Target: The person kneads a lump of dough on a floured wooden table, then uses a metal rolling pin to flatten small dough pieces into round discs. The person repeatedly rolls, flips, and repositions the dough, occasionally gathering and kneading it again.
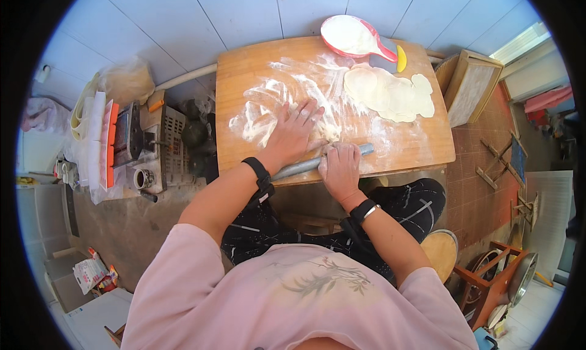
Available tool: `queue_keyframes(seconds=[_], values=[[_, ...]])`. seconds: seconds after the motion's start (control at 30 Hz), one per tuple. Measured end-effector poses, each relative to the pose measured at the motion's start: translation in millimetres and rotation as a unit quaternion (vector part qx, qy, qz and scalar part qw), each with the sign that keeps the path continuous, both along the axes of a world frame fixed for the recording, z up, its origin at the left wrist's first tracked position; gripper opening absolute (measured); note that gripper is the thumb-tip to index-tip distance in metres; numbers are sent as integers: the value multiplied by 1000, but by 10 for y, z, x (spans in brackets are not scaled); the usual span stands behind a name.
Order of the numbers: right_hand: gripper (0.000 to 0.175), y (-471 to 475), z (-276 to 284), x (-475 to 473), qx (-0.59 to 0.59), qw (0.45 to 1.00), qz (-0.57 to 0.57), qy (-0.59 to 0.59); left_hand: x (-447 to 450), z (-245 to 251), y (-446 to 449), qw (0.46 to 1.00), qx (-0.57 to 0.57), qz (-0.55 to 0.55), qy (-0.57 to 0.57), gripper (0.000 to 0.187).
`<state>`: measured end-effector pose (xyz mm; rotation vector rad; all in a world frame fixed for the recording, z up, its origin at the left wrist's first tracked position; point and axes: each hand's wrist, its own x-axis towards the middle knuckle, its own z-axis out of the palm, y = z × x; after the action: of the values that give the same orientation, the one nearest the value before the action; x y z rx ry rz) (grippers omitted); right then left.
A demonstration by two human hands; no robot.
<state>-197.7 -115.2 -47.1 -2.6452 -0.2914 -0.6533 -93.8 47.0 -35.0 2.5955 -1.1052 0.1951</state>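
My left hand lies palm down with fingers apart on a floured wooden board. Whether dough lies under its palm is hidden; a pale floury lump shows beside it. My right hand is closed around a grey rolling pin, which lies slantwise along the board's near edge. Thin round dough sheets overlap one another on the right side of the board. At the back, a red-rimmed scoop full of white flour rests near a scraper with a yellow handle.
To the left, a cluttered stand holds an orange-red tray, a mug and plastic bags. A wooden box leans beside the board's right edge. A folding stool and a wooden stool stand farther right.
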Motion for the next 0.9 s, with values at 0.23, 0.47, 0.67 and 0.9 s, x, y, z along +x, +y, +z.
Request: queue_keyframes(seconds=[0.23, 0.47, 0.67, 0.9], values=[[21, 19, 17, 1, 3, 1000, -17, 10, 198, 186, 138, 984, -67, 15, 164, 76], [24, -18, -55, -28, 13, 1000, 12, -24, -191, 214, 781, 996, 36, -63, 55, 90], [29, -72, -26, -5, 0, 999, 23, -27, 24, -12, 206, 1000, -8, -27, -11, 77], [30, -144, 173, 160, -33, 995, -62, 75, 316, 80, 42, 993, -57, 54, 87, 24]])
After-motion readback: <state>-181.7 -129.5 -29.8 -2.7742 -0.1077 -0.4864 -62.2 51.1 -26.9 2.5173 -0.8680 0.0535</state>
